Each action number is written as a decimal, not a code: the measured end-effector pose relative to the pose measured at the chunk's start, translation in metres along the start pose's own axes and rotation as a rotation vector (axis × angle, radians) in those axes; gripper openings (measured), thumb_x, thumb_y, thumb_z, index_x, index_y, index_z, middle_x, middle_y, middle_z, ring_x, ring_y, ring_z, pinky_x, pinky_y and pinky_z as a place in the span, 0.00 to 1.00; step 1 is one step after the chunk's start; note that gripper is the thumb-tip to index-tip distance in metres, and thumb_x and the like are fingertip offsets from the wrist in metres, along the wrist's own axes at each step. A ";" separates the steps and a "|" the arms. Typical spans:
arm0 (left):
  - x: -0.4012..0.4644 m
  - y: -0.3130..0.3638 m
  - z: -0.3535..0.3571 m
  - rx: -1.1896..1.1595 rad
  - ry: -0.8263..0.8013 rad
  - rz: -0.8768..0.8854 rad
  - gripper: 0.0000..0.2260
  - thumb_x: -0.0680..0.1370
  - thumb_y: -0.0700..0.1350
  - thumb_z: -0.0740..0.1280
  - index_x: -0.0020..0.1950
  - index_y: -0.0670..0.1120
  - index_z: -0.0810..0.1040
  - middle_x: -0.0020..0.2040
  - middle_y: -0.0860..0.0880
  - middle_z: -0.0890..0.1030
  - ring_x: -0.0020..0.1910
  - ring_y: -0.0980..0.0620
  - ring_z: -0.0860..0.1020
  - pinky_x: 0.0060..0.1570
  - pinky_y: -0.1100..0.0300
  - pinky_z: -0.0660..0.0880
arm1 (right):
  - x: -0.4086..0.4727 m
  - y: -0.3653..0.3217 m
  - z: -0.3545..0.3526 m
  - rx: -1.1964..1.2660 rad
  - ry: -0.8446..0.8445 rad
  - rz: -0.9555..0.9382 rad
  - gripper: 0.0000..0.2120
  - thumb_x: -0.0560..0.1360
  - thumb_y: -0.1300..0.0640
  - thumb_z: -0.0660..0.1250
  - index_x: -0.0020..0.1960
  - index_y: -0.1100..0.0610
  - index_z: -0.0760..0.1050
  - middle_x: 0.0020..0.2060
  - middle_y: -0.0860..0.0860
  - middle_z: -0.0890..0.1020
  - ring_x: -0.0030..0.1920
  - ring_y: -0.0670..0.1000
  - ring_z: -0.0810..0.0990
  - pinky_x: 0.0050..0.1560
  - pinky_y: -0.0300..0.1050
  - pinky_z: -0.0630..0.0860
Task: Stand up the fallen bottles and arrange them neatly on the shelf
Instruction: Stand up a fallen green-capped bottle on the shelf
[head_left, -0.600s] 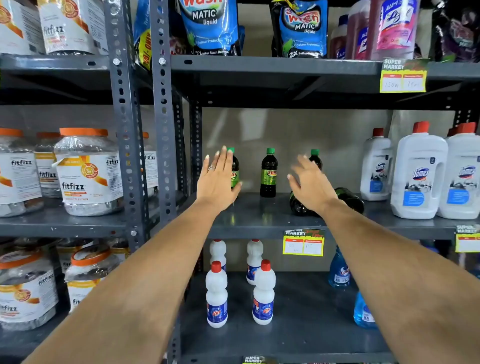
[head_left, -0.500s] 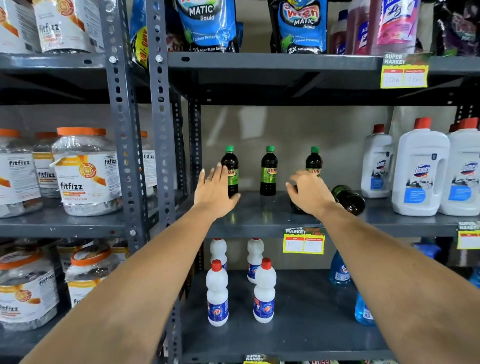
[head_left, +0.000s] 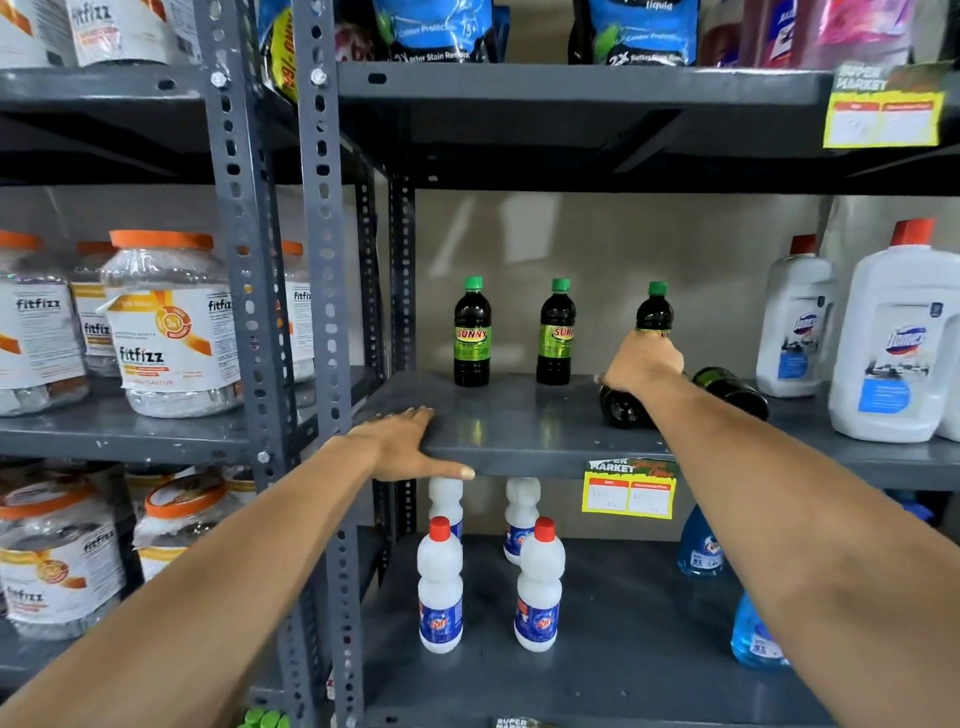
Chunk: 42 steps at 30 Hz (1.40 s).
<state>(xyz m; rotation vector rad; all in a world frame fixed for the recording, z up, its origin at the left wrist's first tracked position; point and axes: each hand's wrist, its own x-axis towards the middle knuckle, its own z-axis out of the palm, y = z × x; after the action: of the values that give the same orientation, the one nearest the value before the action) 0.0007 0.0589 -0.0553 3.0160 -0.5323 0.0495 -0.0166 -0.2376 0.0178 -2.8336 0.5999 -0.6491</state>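
Three dark Sunny bottles with green caps stand upright at the back of the grey middle shelf (head_left: 519, 431): left (head_left: 471, 332), middle (head_left: 556, 332), right (head_left: 654, 309). Two more dark bottles lie on their sides. The nearer fallen bottle (head_left: 621, 410) points its base toward me, and my right hand (head_left: 641, 364) is curled over its top. The second fallen bottle (head_left: 732, 389) lies just right of my wrist. My left hand (head_left: 410, 441) rests flat on the shelf's front left edge, thumb along the lip, holding nothing.
Large white Domex jugs (head_left: 898, 338) stand at the shelf's right end. Below are white red-capped bottles (head_left: 440, 587) and blue bottles (head_left: 701, 545). Fitfizz jars (head_left: 166, 322) fill the left bay, behind perforated posts (head_left: 322, 260). A yellow price tag (head_left: 628, 488) hangs on the lip.
My left hand dropped from beside the left upright bottle to the shelf's front edge. My right hand lowered and closed over the nearer fallen bottle. The view came closer.
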 end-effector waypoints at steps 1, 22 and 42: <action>0.003 -0.003 0.002 0.014 0.008 0.005 0.61 0.57 0.83 0.57 0.80 0.49 0.49 0.81 0.49 0.53 0.77 0.46 0.57 0.74 0.47 0.56 | 0.006 -0.001 -0.001 -0.031 -0.062 0.021 0.29 0.71 0.43 0.73 0.63 0.61 0.74 0.57 0.57 0.80 0.58 0.58 0.80 0.49 0.47 0.76; 0.000 0.000 0.012 0.105 0.159 -0.002 0.61 0.58 0.84 0.56 0.76 0.41 0.59 0.78 0.44 0.62 0.76 0.46 0.60 0.74 0.42 0.53 | -0.005 -0.012 0.052 0.685 0.075 0.111 0.36 0.70 0.38 0.70 0.63 0.64 0.64 0.57 0.61 0.79 0.58 0.63 0.79 0.55 0.51 0.73; 0.001 -0.001 0.013 0.084 0.179 0.007 0.59 0.58 0.83 0.57 0.75 0.41 0.62 0.75 0.44 0.66 0.73 0.43 0.65 0.72 0.41 0.58 | -0.018 -0.072 0.085 1.229 -0.254 -0.093 0.28 0.67 0.68 0.75 0.63 0.57 0.69 0.53 0.51 0.79 0.56 0.52 0.77 0.54 0.43 0.69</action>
<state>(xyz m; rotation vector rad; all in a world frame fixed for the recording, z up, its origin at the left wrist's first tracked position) 0.0021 0.0583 -0.0683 3.0493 -0.5358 0.3467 0.0317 -0.1585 -0.0466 -1.7261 -0.0322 -0.4179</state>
